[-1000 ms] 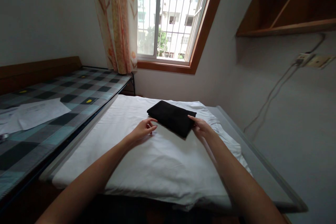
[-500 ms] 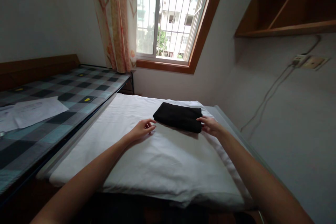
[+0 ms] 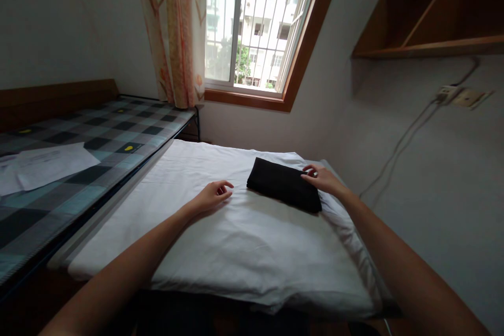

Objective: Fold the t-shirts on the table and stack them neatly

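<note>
A folded black cloth (image 3: 284, 187) lies on a white sheet (image 3: 228, 236) that covers a table. My right hand (image 3: 325, 178) rests on the cloth's far right corner, fingers laid over its edge. My left hand (image 3: 211, 196) lies on the sheet to the left of the cloth, a short gap away, fingers loosely curled and holding nothing.
A bed with a checked cover (image 3: 98, 139) runs along the left, with white papers (image 3: 39, 164) on it. A window (image 3: 255, 26) and curtain (image 3: 177, 31) stand behind. A wooden shelf (image 3: 429, 10) hangs at upper right, above a wall socket (image 3: 460, 95) with cables.
My right hand has slid the black cloth to the right and turned it toward the sheet's right edge. My left hand has stayed where it was.
</note>
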`<state>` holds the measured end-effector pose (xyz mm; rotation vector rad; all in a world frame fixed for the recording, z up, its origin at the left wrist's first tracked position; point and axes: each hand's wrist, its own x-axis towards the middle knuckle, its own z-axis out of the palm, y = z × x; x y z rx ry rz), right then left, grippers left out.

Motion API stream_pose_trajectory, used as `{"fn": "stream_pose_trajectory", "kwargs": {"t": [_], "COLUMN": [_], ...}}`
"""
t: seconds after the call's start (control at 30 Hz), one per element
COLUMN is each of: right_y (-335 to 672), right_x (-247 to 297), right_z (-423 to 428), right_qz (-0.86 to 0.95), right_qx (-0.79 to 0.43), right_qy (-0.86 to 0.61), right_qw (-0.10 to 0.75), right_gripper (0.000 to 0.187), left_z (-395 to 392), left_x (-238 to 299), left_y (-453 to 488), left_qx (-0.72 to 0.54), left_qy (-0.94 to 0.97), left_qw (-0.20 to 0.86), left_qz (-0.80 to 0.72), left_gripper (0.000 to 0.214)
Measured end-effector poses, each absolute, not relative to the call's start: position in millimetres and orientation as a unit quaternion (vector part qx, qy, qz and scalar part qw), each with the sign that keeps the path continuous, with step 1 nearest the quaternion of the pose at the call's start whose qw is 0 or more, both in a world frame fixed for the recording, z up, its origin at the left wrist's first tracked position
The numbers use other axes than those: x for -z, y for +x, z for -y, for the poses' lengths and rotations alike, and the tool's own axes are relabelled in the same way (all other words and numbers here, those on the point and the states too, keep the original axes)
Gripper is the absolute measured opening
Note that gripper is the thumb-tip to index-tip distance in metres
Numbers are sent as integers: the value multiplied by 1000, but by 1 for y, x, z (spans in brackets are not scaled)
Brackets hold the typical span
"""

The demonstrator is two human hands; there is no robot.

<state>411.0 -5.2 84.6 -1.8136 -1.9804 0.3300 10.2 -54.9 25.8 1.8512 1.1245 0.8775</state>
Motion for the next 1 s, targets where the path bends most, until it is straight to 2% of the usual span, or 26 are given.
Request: {"fn": "stream_pose_trajectory", "kwargs": {"t": [0.1,0.27,0.47,0.7,0.87,1.0], "right_y": [398,397,395,380,364,364], "right_x": [-85,-82,-72,-61,-59,-56], "right_z": [6,2,-17,-49,-63,-68], "right_qz": [756,790,780,785,777,759], "right_qx": [-95,-68,-24,-106,-139,-134], "right_qy": [-621,-590,-608,-591,-604,-632], "right_qw": [181,151,146,150,112,80], "right_gripper": [19,19,30,37,44,58], "left_z": [55,58,59,57,58,58], "left_x": [-24,-21,-20,-16,-17,-17], "left_y": [11,12,13,11,9,9], "left_qx": [-341,-320,-316,-310,-297,-287], "left_qy": [733,759,768,791,801,802], "left_qw": [388,372,348,316,312,315], "left_qz": [-442,-427,-436,-422,-417,-419], "left_gripper": [33,31,30,29,29,30]}}
